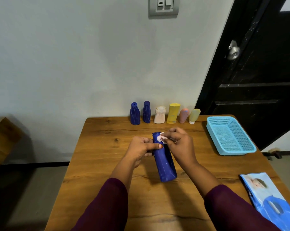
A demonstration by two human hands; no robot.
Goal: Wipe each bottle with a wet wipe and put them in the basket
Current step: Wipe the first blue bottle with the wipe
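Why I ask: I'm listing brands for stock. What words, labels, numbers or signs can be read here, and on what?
No text here can be read.
Wipe pack: print too blurred to read.
Held bottle: pale streaks, no letters visible.
Bottle row: marks too small or blurred.
Switch plate: no readable marking.

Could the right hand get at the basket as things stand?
Probably yes: only bare table lies between the right hand, pinching the wipe at the bottle, and the basket.
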